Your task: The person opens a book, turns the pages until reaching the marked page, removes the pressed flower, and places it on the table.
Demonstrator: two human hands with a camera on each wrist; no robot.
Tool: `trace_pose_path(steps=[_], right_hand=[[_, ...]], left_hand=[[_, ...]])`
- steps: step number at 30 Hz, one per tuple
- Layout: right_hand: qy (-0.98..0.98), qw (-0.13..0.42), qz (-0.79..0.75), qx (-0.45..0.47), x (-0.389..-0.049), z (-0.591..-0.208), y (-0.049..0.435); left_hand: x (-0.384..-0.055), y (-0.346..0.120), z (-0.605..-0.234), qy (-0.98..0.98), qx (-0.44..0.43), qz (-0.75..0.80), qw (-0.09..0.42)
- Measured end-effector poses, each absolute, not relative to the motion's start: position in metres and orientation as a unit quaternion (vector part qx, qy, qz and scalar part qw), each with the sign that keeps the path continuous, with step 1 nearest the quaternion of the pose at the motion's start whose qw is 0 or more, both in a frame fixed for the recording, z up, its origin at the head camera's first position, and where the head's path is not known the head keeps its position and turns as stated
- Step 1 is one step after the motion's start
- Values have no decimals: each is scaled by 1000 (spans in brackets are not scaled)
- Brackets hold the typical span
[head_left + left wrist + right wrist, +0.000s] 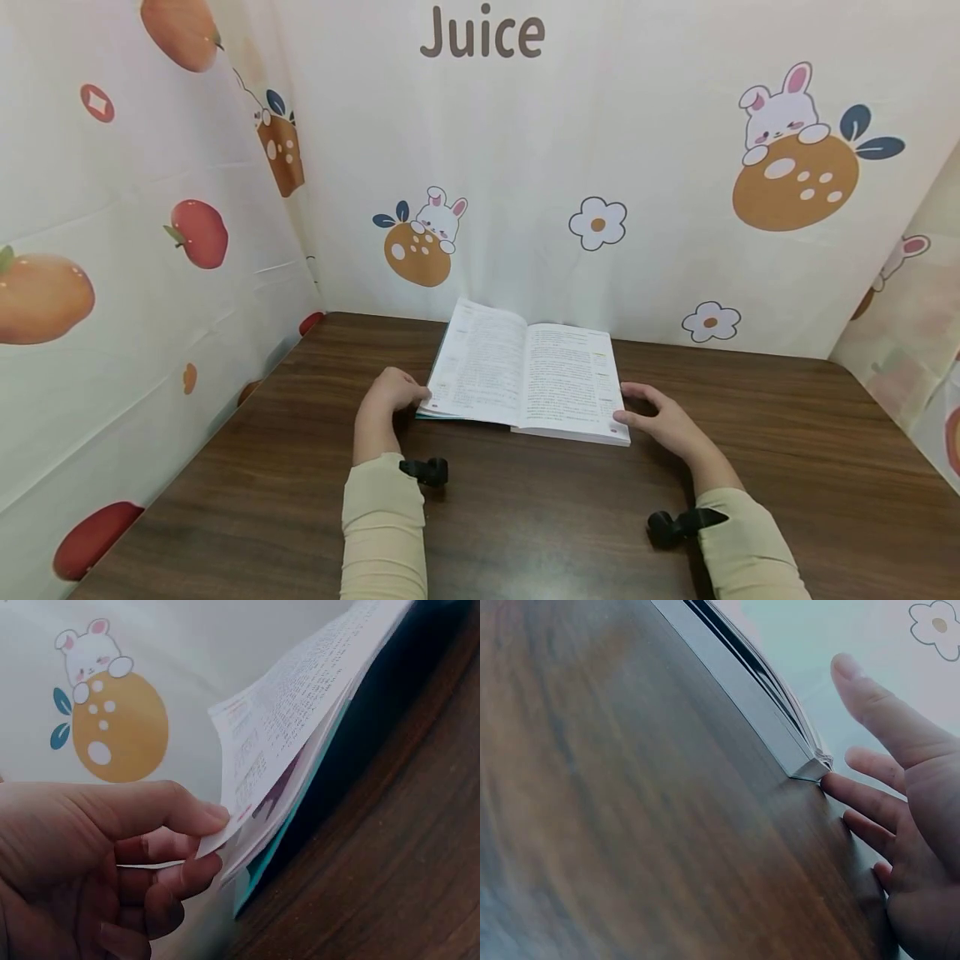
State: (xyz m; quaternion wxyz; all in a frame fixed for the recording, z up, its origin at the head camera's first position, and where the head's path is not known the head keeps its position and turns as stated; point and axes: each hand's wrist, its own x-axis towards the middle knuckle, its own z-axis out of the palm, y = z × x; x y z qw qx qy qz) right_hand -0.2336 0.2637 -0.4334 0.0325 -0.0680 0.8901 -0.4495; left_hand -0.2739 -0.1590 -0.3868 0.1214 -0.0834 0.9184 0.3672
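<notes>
Pinching the lower left corner of a page [277, 720] between the thumb and fingers of the left hand [388, 398], with the thumb on top, and holding that corner slightly apart from the leaves beneath. Showing a strip of teal cover [259, 874] below those leaves. Lying open on the dark wooden table [525, 517], as a book [570, 375] between both hands, to the right of the left one, and reaching with its far edge near the printed cloth [517, 150]. Holding the right hand [663, 421] wide at the lower right corner, with thumb and fingers apart; touching that corner with a fingertip or resting just beside it, being unable to tell which.
</notes>
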Motion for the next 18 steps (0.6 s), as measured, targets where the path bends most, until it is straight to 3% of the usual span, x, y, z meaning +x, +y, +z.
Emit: trace_pose_path(steps=[18], right_hand=[[892, 40, -446, -62, -235, -434, 263]], left_hand=[[-278, -152, -400, 934, -83, 321, 131]])
